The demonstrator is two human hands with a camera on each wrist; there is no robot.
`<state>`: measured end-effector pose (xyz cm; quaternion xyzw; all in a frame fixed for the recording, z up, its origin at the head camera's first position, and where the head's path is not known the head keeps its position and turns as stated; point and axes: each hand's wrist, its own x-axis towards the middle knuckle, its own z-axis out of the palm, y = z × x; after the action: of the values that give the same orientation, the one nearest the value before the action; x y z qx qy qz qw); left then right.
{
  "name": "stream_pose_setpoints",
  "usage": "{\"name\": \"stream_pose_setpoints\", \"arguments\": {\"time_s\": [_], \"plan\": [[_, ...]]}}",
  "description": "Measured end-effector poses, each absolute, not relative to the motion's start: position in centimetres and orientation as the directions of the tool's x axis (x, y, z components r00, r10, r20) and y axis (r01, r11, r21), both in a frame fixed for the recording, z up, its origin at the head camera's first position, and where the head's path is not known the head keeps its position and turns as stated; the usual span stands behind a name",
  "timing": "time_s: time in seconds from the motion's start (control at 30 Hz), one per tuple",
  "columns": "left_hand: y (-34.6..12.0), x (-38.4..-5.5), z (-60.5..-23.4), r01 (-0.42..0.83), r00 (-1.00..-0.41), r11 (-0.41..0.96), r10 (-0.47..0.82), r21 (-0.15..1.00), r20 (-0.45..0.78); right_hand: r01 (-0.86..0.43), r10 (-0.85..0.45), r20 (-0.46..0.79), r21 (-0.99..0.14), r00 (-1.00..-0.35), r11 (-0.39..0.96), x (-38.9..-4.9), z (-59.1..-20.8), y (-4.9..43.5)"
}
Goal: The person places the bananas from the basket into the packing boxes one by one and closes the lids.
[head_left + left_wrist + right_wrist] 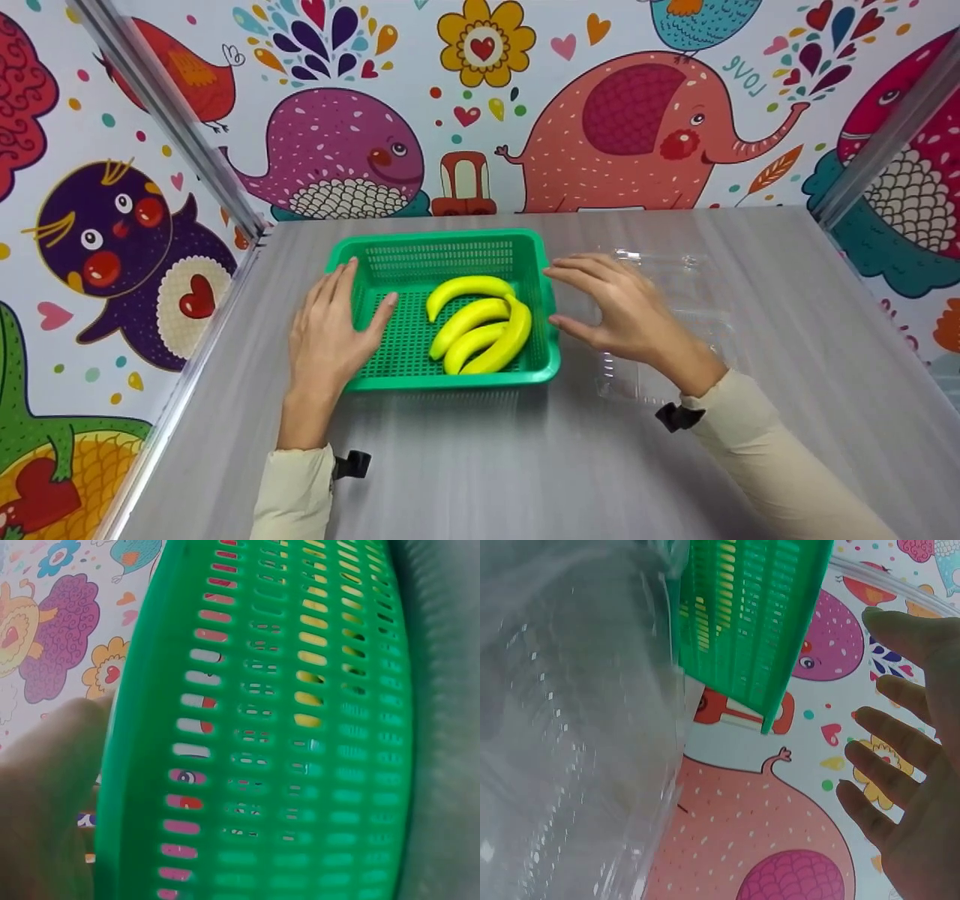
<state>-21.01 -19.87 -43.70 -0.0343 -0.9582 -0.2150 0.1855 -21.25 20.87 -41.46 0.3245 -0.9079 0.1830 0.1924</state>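
Observation:
A green plastic basket (442, 382) with slotted walls stands on the table, and a bunch of yellow bananas (469, 324) lies in its right half. My left hand (330, 341) is at the basket's left rim, fingers extended and thumb reaching over the inside. In the left wrist view that hand (45, 795) appears blurred beside the rim (139, 690). My right hand (630, 307) is spread beside the right rim, thumb and fingers apart. The right wrist view shows this hand (915, 757) with a gap between its fingertips and the basket (780, 637), holding nothing.
A clear plastic container (622, 379) lies right of the basket, partly beneath my right hand and forearm; it fills the left of the right wrist view. Behind the grey table (465, 465) stands a wall (480, 112) with cartoon animals. Metal posts (172, 120) rise at the corners.

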Motion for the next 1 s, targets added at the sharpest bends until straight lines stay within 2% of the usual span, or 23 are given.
{"name": "stream_pose_setpoints", "arguments": {"time_s": [0.27,0.57,1.0], "plan": [[-20.5,-20.7,-44.5,0.134,-0.928,0.878,-0.052,0.459,0.37,-0.667,-0.546,0.425,-0.217,-0.722,0.712,-20.8,-42.4,19.3],[-21.3,-20.6,-45.0,0.145,-0.916,0.864,-0.066,0.481,0.395,-0.712,-0.578,0.444,-0.237,-0.684,0.661,-20.7,-43.3,17.9],[-23.1,-20.6,-45.1,0.076,-0.929,0.838,-0.137,0.54,0.343,-0.684,-0.584,0.362,-0.291,-0.726,0.669,-20.9,-43.9,16.2]]}}
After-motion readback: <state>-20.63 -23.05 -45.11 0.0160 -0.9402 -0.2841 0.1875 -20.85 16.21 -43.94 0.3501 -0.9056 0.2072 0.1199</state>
